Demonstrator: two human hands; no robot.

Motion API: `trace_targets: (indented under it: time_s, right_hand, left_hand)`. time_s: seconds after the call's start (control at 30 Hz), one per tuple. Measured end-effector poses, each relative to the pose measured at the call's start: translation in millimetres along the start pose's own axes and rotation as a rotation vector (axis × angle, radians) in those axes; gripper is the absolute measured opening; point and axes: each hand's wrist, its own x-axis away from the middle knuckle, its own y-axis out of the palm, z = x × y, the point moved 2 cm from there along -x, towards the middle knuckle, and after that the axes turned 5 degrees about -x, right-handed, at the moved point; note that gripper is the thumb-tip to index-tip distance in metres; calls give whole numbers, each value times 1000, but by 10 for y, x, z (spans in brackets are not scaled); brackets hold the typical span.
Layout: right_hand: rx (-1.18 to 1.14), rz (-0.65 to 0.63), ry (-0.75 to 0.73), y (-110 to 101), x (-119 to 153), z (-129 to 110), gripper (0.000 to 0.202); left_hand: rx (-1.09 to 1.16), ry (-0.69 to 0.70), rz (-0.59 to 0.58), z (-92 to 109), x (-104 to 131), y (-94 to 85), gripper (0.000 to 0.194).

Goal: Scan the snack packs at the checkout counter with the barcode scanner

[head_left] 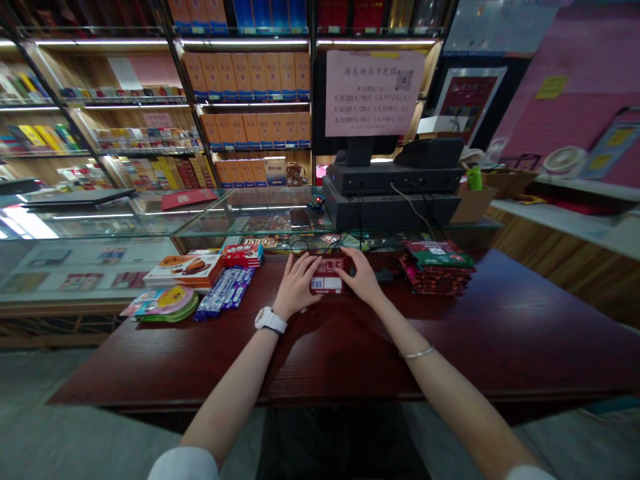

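A small red box with a white label lies on the dark red wooden table, near its far edge. My left hand, with a white watch at the wrist, rests on the box's left side, its fingers spread over the edge. On the other side, my right hand touches the box's right edge with thumb and fingers apart. Left of my hands lie blue-and-purple packets, red packs, an orange-and-white box and round colourful packages.
A stack of green and red packets stands on the table at the right. Behind the table are a glass display counter and a black register with a paper sign. Stocked shelves line the back wall.
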Motion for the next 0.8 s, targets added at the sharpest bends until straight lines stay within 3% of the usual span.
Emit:
trace_targets:
  time_s: [0.13,0.23,0.43,0.5,0.6,0.7,0.8]
  right_hand:
    - [152,-96,-62,-2,2,-13,37]
    - [127,-133,-53,-19,-18,-32,30]
    - [-120,-60,163,-68,-62,-60,16]
    - [-235,14,292,-58,-56,-34,24]
    - [-419,163,449,-24,-32,12,38]
    - [-565,303,511,15,-8,33,43]
    - [-663,370,521,61,14,30,46]
  left_hand:
    - [-13,53,-30,29,2,-23,82]
    - [-24,95,-24,62,3,-46,79]
    - [-35,100,32,116,-2,-50,72]
    - [-6,25,76,137,-5,-34,71]
    - [146,-204,193,162,-1,18,69]
    - [453,-464,298,169,15,126,65]
    - [892,-620,228,187,13,279,52]
